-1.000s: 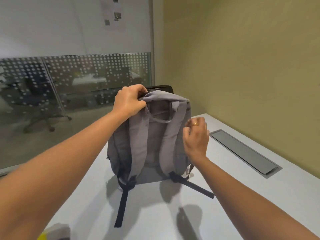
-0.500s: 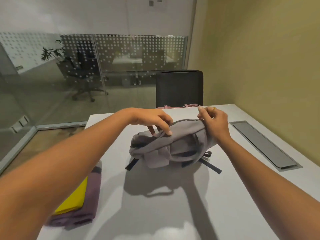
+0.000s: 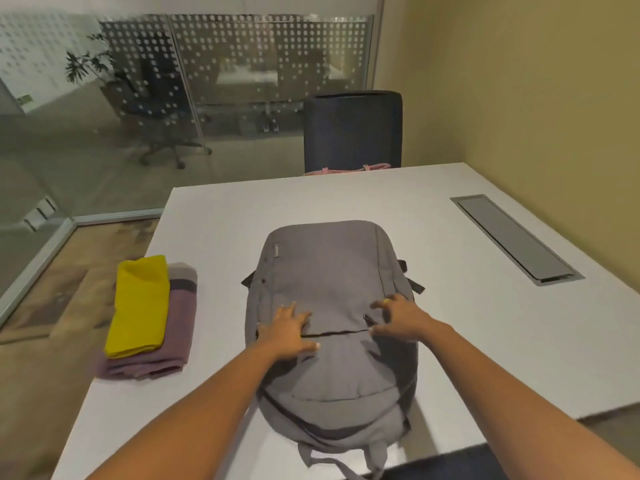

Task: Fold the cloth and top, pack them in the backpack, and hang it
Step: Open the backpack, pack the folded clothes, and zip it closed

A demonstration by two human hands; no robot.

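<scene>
- While the backpack (image 3: 329, 271) lies flat and front up on the table (image 3: 467, 323), your job is to get a zip open before anything goes in.
- Head view, the step: the pocket zip (image 3: 332, 332) runs across the backpack's front between your hands, and its pull (image 3: 367, 318) sits at the right end, just beside your right fingertips.
- Pin the fabric flat with the left hand (image 3: 287, 332), pinch the pull with the right hand (image 3: 398, 317), and draw it in line with the zip, not upward, so the soft front does not bunch.
- Judge first whether this pocket is deep enough. The main zip (image 3: 304, 422), the dark seam on the backpack's near end, probably suits a folded stack better.
- Head view, the hands: your left palm is down at the zip's left end, with the fingers straight and spread. It presses the backpack and grips nothing.
- Your right palm is down at the zip's right end, with the fingers spread and lightly bent and their tips on the fabric. It is not closed round anything that I can see.
- The cloth (image 3: 140, 303), yellow and folded, lies on the folded purple top (image 3: 180, 327), left of the backpack and apart from it, not yet packed.
</scene>
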